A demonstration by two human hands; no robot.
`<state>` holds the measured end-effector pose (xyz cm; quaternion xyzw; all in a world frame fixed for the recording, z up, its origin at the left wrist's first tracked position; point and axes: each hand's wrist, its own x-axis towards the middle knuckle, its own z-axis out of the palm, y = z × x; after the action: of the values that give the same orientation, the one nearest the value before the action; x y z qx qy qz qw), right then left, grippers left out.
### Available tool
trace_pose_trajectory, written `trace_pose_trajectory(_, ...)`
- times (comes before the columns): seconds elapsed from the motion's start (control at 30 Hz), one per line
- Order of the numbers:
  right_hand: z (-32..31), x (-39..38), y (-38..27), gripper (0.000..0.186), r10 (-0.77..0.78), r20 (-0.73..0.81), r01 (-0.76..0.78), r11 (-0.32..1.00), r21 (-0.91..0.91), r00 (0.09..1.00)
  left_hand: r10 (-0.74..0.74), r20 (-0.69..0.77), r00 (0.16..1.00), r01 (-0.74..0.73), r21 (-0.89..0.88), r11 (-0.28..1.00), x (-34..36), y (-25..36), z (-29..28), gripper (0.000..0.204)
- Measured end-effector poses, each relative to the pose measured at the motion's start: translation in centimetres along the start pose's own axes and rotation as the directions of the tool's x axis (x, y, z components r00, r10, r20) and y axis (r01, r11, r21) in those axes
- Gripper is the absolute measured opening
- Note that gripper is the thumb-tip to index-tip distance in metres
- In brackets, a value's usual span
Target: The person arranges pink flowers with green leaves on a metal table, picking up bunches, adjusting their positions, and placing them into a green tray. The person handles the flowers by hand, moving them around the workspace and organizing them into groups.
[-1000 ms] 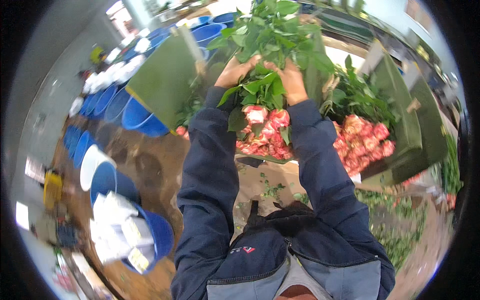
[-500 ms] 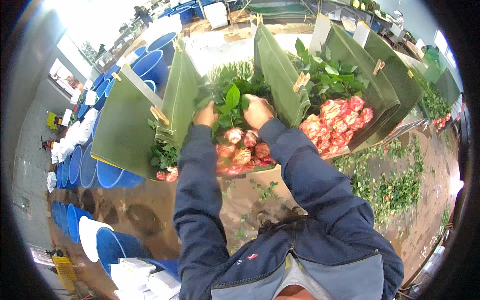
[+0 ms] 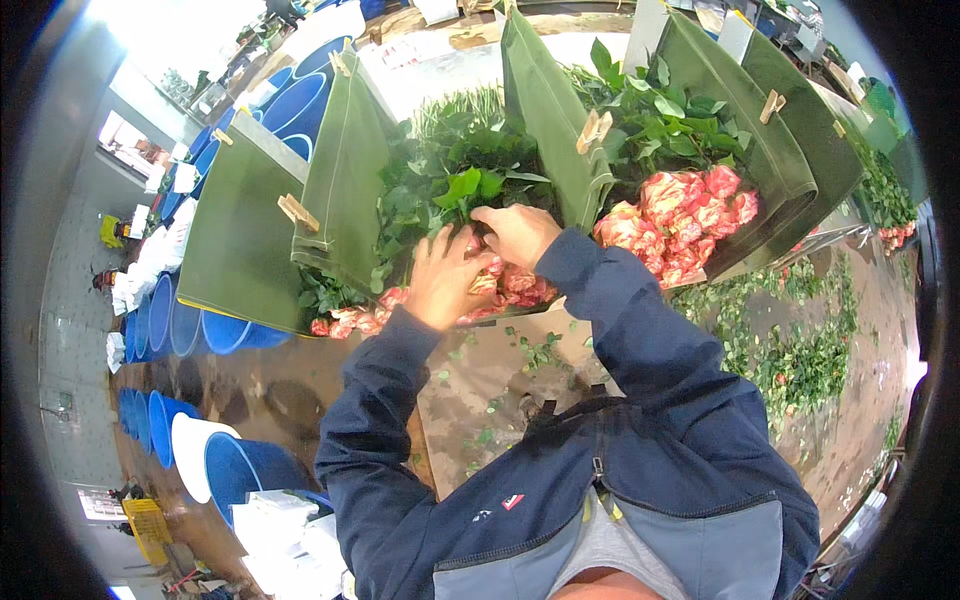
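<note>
My left hand lies over the pink and cream roses in the middle compartment, its fingers apart and touching the blooms. Just to the right, my right hand bends over the same bunch with its fingers curled in. What they pinch, if anything, is hidden. Green leaves and stems stretch away behind both hands. A green cloth divider rises on the left of this compartment and another cloth divider on the right, each with a wooden clothespin.
A fuller bunch of roses fills the compartment to the right. Small roses peek out below the left divider. Blue buckets line the left side, near white packages. Cut leaves litter the wet floor at right.
My left hand has come down from the leaves onto the rose heads, its fingers spreading. My right hand has shifted slightly nearer, from the foliage to the blooms.
</note>
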<state>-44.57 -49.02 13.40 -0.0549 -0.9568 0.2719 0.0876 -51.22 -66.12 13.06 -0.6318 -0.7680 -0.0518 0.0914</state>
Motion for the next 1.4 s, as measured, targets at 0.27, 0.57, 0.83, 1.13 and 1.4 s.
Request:
trace_pose_trajectory(0.27, 1.3, -0.3, 1.5, 0.058, -0.124, 0.131, 0.117, 0.991, 0.062, 0.984, -0.111, -0.100, 0.989, 0.072, -0.333, 0.940, -2.0, -2.9, -0.6, 0.068)
trace_pose_trajectory(0.57, -0.9, 2.0, -0.1, 0.050, -0.072, 0.014, 0.069, 0.987, 0.142, 0.997, -0.119, -0.234, 0.965, -0.048, -0.605, 0.795, -0.7, -3.6, -0.3, 0.073)
trace_pose_trajectory(0.83, 1.5, -1.7, 0.8, 0.043, -0.191, -0.065, 0.200, 0.963, 0.181, 0.979, -0.070, -0.265, 0.962, -0.045, -0.405, 0.913, -2.9, -2.2, 0.5, 0.072)
trace_pose_trajectory(1.13, 1.2, -0.8, 0.5, 0.036, -0.127, 0.135, 0.134, 0.990, -0.042, 0.983, -0.177, -0.008, 0.984, 0.164, -0.336, 0.927, -0.5, 0.6, -0.3, 0.088)
trace_pose_trajectory(1.4, -0.4, -1.6, -0.1, 0.042, -0.187, -0.110, 0.200, 0.971, 0.128, 0.976, -0.322, -0.299, 0.898, 0.173, -0.432, 0.885, -2.6, -0.5, 0.8, 0.071)
